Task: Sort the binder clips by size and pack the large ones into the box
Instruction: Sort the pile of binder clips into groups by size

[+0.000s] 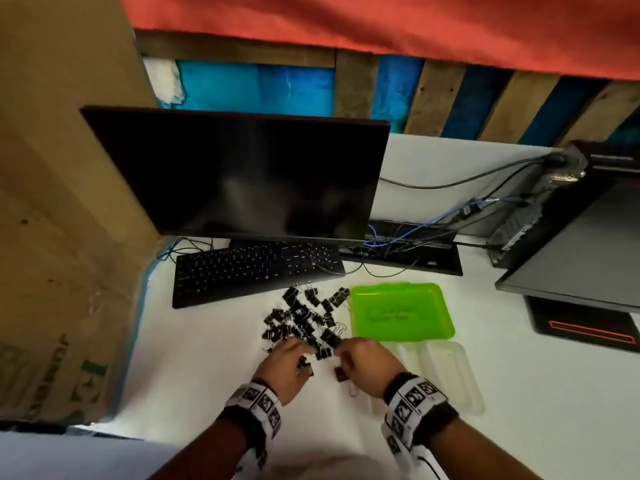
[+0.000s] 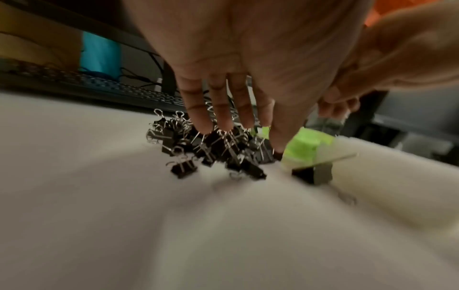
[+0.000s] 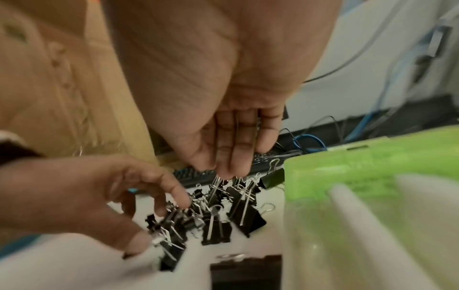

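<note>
Two hands at a heap of black binder clips on a white desk.

The left hand [image 1: 285,363] and right hand [image 1: 367,362] reach into the near edge of the binder clips [image 1: 304,317]. A green box [image 1: 401,311] lies just right of the heap, a clear lid [image 1: 450,372] nearer, and a keyboard [image 1: 256,270] and dark monitor [image 1: 242,174] behind.

A white desk [image 1: 194,375] stands against a wooden slat wall [image 1: 353,84] with blue panels, red cloth [image 1: 381,26] hanging above.
</note>
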A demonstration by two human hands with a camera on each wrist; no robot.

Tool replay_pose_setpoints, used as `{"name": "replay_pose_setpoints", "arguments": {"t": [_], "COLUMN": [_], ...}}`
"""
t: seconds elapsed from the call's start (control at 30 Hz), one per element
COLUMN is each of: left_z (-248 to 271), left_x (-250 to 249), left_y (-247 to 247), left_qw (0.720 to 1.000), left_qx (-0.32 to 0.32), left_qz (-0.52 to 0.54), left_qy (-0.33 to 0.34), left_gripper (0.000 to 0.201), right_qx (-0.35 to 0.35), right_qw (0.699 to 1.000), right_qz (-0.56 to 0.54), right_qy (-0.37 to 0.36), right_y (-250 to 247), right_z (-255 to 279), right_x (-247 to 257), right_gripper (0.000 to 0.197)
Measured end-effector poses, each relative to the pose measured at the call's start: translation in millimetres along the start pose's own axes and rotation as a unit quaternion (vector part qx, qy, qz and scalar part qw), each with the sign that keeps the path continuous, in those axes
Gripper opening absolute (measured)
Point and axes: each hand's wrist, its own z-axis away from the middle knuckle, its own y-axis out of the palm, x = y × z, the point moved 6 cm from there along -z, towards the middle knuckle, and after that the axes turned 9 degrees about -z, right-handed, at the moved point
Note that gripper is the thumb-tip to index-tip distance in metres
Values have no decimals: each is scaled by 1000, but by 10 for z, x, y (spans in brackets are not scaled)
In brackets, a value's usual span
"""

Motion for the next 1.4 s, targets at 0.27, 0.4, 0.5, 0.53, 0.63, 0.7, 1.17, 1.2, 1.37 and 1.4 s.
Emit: {"name": "replay_pose_setpoints", "arguments": {"t": [0.27, 0.4, 0.5, 0.53, 0.63, 0.7, 1.17, 1.2, 1.37, 1.4], "left_z": [-204, -363, -596, -681, -855, -910, -1266, -1297, -1323, -1323], "left_x": [246, 290, 263, 259, 234, 221, 464, 482, 480, 466], "left_y": [182, -72, -274, -290, -228, -188, -494, -454, -393, -408], "left_qw": [983, 990, 992, 993, 988, 985, 1000, 1000, 998, 998], "left_qx": [48, -25, -52, -40, 26, 40, -12, -2, -1, -7], "left_qz": [-141, -83, -69, -79, -139, -152, -3, 11, 62, 59], "left_qy": [105, 111, 86, 76, 67, 71, 8, 0, -28, -23], "left_gripper": [35, 28, 34, 38, 46, 42, 14, 14, 13, 13], "right_qx": [120, 90, -37, -55, -26, -12, -118, -110, -122, -124], "right_qw": [973, 989, 997, 997, 997, 997, 962, 964, 961, 961], "right_qz": [189, 105, 56, 43, 1, -25, -137, -120, -106, -107], "right_qy": [48, 43, 26, 28, 72, 74, 203, 210, 224, 222], "right_y": [369, 282, -24, -86, -95, -6, -383, -374, -314, -308], "right_z": [-374, -527, -637, -675, -777, -836, -1178, -1220, -1309, -1301], "right_x": [-128, -146, -131, -154, -233, -271, -582, -591, -613, -611], "right_gripper": [29, 21, 23, 29, 35, 23, 50, 51, 36, 32]}}
